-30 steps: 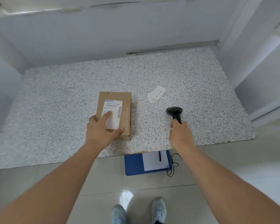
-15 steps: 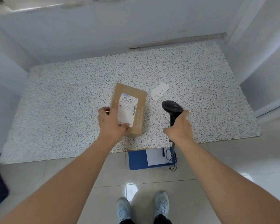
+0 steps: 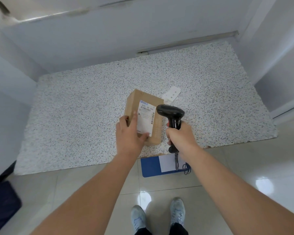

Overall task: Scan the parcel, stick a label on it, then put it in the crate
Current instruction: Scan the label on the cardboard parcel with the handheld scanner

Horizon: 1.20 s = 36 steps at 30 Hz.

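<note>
Speckled bench (image 3: pixel 75 116) fills the view, and the cardboard parcel (image 3: pixel 157 131) sits near its front edge, tilted up. Left hand (image 3: pixel 130 134) grips the parcel's near-left corner, thumb on its white label (image 3: pixel 146 117). Right hand (image 3: pixel 182 138) is wrapped tight around the black scanner (image 3: pixel 172 114), just right of the parcel. Loose labels (image 3: pixel 171 94) lie beyond.

only one view is showing, from a head-worn wide-angle camera. it is looking forward and steeply down, taking in the speckled bench (image 3: pixel 75 119) ahead, both forearms reaching out from the lower corners, and the floor (image 3: pixel 244 167) with two shoes (image 3: pixel 176 212) at the bottom edge. the bench is lying close, within arm's reach; straight edges are bowing outward.
</note>
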Each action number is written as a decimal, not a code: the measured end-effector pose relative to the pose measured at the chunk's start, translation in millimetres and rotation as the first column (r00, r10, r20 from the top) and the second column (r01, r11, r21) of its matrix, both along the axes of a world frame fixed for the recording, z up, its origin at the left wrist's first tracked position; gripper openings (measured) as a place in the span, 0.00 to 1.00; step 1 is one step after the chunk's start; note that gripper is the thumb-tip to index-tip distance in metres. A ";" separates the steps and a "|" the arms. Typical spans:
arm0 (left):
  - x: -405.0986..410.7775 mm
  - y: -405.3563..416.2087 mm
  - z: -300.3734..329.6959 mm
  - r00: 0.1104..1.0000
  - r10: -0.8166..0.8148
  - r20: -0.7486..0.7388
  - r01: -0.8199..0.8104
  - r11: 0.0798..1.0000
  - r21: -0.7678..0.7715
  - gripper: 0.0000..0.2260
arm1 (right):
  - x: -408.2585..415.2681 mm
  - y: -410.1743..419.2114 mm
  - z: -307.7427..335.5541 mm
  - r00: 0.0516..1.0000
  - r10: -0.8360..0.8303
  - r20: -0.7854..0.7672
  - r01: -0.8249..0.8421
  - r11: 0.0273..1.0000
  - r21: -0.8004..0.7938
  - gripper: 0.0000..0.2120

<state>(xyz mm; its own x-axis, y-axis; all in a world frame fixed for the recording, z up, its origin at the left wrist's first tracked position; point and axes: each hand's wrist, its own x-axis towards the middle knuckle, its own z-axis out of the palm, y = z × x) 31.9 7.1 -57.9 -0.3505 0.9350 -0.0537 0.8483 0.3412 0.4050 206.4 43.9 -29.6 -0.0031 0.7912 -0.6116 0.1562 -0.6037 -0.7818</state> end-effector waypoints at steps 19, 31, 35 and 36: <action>-16.2 5.1 -5.0 0.996 0.057 0.076 -0.052 0.996 -0.066 0.42 | -12.1 5.6 -9.5 0.998 0.035 0.052 -0.038 0.998 0.054 0.09; -39.0 10.8 -17.3 0.976 0.132 0.175 -0.099 0.977 -0.187 0.39 | 11.6 34.7 -63.1 0.836 -0.058 0.546 -0.075 0.973 0.218 0.15; -38.0 9.6 -21.0 0.972 0.149 0.184 -0.107 0.969 -0.221 0.38 | 19.2 39.4 -75.2 0.815 -0.092 0.572 -0.029 0.980 0.199 0.16; -37.5 9.1 -21.8 0.973 0.145 0.179 -0.104 0.969 -0.225 0.37 | 20.8 40.2 -78.0 0.814 -0.093 0.573 -0.028 0.980 0.199 0.16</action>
